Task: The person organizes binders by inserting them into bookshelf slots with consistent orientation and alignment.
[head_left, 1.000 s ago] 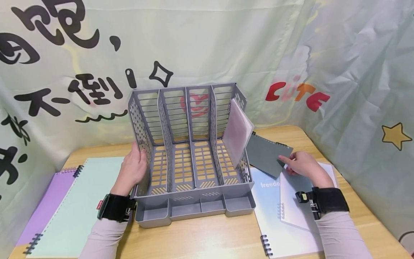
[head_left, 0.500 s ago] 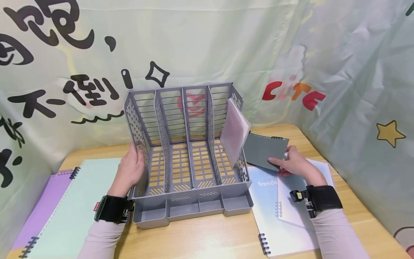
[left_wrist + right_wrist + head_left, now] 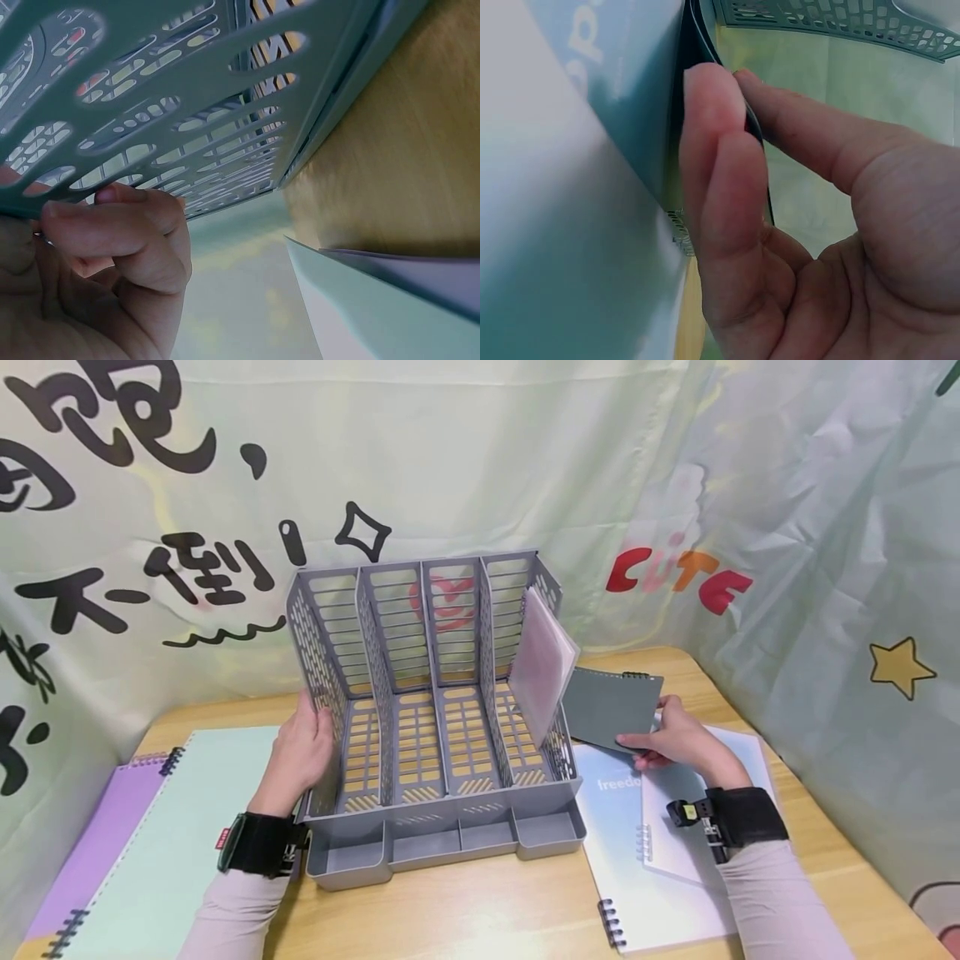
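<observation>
A grey file organizer (image 3: 445,825) with upright dividers and small front compartments stands mid-table in the head view. My left hand (image 3: 302,752) grips its left side wall; the left wrist view shows curled fingers (image 3: 112,229) at the slotted panel (image 3: 217,139). To the right, my right hand (image 3: 686,742) pinches a dark grey spiral notebook (image 3: 606,706) by its right edge, thumb on top and fingers beneath. In the right wrist view that notebook is a thin dark edge (image 3: 756,124) between thumb and fingers. A pale pink notebook (image 3: 542,668) leans in the organizer's rightmost slot.
Under my right forearm lie a blue-white spiral notebook (image 3: 617,827) and a smaller pale one (image 3: 678,847) on top of it. On the left, a mint notebook (image 3: 176,827) overlaps a purple one (image 3: 93,835). A printed curtain (image 3: 480,460) hangs behind the table.
My right hand has moved slightly left and now holds the dark grey notebook's edge, with that notebook turned and its near edge raised. My left hand stays on the organizer.
</observation>
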Available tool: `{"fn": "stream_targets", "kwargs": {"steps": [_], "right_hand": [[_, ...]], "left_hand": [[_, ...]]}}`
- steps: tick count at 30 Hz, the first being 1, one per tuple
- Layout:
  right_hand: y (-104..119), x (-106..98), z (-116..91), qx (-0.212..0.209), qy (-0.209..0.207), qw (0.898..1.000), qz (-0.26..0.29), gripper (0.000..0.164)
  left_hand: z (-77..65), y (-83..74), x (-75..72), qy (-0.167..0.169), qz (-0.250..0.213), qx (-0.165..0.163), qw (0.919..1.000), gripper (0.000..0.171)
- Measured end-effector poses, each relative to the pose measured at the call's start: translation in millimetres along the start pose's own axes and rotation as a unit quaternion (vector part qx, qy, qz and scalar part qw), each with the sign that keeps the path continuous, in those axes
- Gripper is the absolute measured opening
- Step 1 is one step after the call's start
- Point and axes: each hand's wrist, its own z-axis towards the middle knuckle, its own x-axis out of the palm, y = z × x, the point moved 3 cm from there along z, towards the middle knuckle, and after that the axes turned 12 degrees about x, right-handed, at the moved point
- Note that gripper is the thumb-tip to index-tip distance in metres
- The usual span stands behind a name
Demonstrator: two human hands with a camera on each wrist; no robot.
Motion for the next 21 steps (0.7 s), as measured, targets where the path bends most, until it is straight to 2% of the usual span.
{"fn": "stream_targets", "kwargs": {"steps": [10, 16, 21], "right_hand": [[1, -5, 0, -0.020, -0.017, 0.999, -0.027, 0.096], [1, -9, -1, -0.044, -0.023, 0.998, -0.036, 0.076], [2, -12, -4, -0.047, -0.028, 0.997, -0.050, 0.063]], "left_hand": [[-0.3, -0.4, -0.6, -0.006, 0.001, 0.007, 1.0000, 0.040], [0.1, -0.3, -1.0, -0.006, 0.000, 0.008, 1.0000, 0.040], [-0.2, -0.2, -0.3, -0.005, 0.003, 0.003, 1.0000, 0.038]]}}
